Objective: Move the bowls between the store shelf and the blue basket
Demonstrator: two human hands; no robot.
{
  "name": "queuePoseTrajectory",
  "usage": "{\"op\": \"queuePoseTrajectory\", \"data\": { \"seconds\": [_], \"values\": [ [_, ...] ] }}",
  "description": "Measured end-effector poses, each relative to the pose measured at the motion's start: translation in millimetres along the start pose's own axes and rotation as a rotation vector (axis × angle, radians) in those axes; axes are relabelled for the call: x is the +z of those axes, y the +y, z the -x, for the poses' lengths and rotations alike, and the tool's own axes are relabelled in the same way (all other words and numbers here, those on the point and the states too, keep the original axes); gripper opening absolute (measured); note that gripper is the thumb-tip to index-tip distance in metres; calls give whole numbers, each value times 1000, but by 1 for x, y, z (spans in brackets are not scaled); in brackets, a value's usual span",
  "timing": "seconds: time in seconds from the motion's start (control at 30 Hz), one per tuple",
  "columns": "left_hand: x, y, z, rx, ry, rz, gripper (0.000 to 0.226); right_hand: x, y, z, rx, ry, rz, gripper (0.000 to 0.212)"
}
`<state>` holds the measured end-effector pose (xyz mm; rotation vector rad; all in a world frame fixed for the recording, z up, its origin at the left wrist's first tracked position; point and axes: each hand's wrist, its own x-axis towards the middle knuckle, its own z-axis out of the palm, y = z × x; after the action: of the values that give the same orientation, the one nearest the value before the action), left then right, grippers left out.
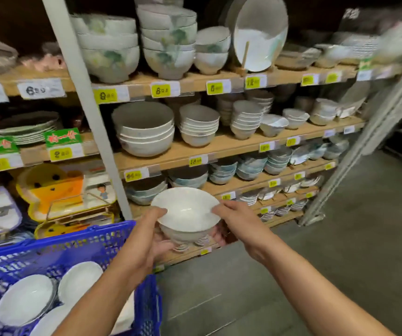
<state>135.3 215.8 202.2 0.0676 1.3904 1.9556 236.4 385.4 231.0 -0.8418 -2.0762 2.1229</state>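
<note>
I hold a small stack of white bowls [187, 214] in mid-air in front of the lower shelves. My left hand [151, 236] grips the stack from the left, thumb on the top rim and fingers under the base. My right hand [234, 219] grips the right rim the same way. The blue basket [78, 246] stands at lower left, under my left forearm, with several white bowls [25, 299] lying inside. The wooden store shelf [224, 145] in front carries many stacked bowls.
A white upright post [86, 93] divides the shelving; another metal frame [365, 141] stands at the right end. Plates and yellow cartoon trays [49, 190] fill the left bay. Grey concrete floor [340, 238] stretches out to the right.
</note>
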Motion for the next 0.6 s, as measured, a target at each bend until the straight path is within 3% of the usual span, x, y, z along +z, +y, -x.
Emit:
{"op": "queuePoseTrajectory", "data": {
  "seconds": [0.27, 0.6],
  "values": [
    [133, 14, -34, -56, -169, 31, 41, -124, -41, 15, -66, 100, -68, 41],
    [218, 17, -130, -231, -301, -17, 47, -214, -50, -40, -15, 119, -293, 43]
  ]
}}
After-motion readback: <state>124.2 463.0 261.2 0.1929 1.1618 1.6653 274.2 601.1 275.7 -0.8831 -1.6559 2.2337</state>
